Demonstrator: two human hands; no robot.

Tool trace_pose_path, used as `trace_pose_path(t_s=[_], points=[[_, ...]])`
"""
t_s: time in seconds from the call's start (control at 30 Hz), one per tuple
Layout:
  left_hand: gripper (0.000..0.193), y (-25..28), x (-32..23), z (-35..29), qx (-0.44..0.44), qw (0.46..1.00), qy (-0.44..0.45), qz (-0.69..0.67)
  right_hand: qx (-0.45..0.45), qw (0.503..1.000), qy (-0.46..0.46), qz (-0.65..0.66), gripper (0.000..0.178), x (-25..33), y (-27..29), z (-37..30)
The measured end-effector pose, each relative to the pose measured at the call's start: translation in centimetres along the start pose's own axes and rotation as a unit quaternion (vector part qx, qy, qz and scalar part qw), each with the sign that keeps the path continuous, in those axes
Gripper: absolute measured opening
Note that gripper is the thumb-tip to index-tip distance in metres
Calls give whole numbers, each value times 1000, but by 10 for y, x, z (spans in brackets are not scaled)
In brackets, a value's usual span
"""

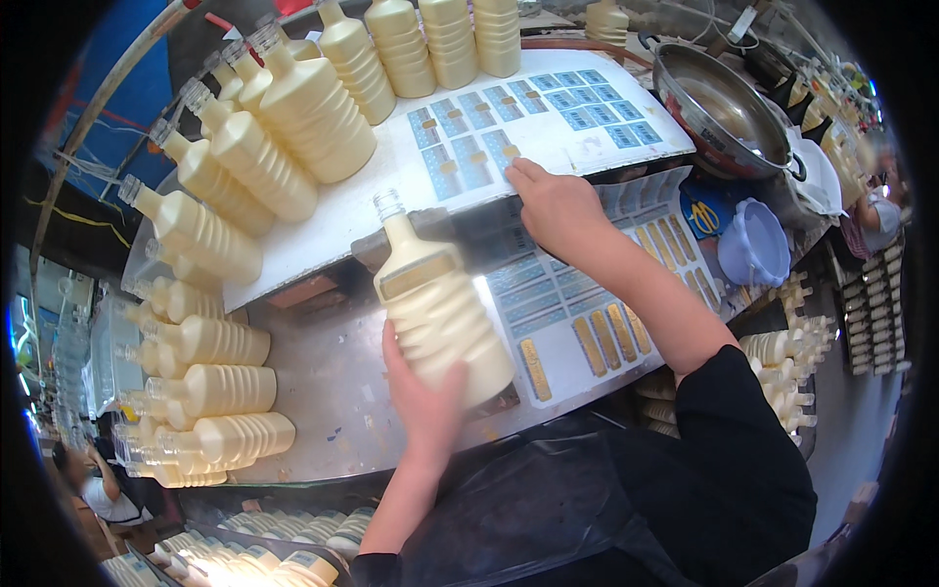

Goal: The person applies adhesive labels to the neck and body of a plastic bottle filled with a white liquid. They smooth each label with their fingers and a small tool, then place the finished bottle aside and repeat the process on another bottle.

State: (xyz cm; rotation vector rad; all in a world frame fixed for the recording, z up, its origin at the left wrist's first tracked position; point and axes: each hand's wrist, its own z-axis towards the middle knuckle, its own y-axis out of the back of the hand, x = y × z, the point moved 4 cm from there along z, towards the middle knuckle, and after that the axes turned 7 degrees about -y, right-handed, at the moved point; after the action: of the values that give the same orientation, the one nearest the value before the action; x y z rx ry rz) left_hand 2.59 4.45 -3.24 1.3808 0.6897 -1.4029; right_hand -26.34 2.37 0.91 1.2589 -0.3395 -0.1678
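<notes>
My left hand [425, 396] is wrapped round the lower body of a cream-coloured bottle [445, 318]. The bottle leans to the left, with ridges round its body, a clear threaded neck and a gold-brown strip across its shoulder. Over the raised white board [606, 152], my right hand [565, 212] has its fingertips closed together at the lower edge of a blue label [501, 147] with a gold patch. The thumb is hidden under that hand. Similar blue labels [453, 117] lie in rows on the board.
Cream bottles [318, 112] crowd the board's left and back; more bottles [230, 391] lie stacked at left. Below my right forearm are sheets of blue and gold labels [533, 303]. A large metal pan [719, 103], a lilac bucket [753, 245] and yellow-handled scissors [702, 217] are at right.
</notes>
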Motion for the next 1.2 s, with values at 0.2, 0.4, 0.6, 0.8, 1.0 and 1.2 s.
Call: trace_pose_path(t_s=[0.2, 0.4, 0.6, 0.8, 1.0, 1.2], points=[[96, 0, 2, -3, 15, 1000, -7, 3, -132, 989, 71, 7, 34, -5, -1, -9], [97, 6, 16, -16, 3, 997, 28, -65, -124, 984, 119, 50, 16, -9, 18, -18], [100, 5, 23, -28, 8, 999, -29, -22, -32, 929, 152, 336, 18, 64, 72, -60], [120, 19, 24, -38, 82, 995, -49, 35, -17, 866, 493, 87, 12, 98, 62, -134], [80, 14, 32, -29, 15, 983, 8, -185, -69, 849, 514, 102, 27, 80, 45, -135], [65, 2, 21, -24, -36, 988, 25, -145, -97, 853, 500, 113, 29, 69, 44, -136]])
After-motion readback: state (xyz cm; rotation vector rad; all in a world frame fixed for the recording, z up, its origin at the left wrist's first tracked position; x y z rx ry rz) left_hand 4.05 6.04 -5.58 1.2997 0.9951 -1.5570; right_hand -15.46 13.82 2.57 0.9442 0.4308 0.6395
